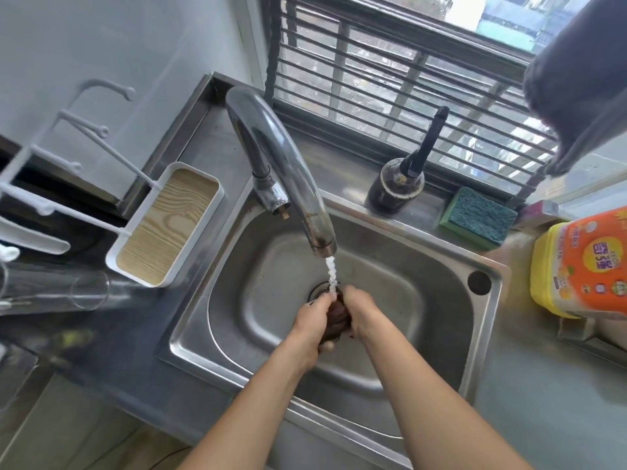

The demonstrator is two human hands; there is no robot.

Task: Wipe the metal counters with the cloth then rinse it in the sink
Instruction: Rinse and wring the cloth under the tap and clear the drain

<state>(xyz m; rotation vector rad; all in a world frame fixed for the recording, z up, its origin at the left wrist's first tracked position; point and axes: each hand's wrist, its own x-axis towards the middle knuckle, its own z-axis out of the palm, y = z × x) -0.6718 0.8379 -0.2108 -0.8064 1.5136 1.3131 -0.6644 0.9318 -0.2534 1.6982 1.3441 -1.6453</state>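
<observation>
Now dark cloth bunched between gripping left hand and right hand, under water stream.

I'm in a home kitchen: steel sink under a running tap, scouring sponge and detergent bottle on the worktop.

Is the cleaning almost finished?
Nearly, it seems. Both hands, left hand and right hand, squeeze the dark cloth under running water from the faucet over the sink. Whether the counters got wiped can't be told. Left: finish rinsing.
</observation>
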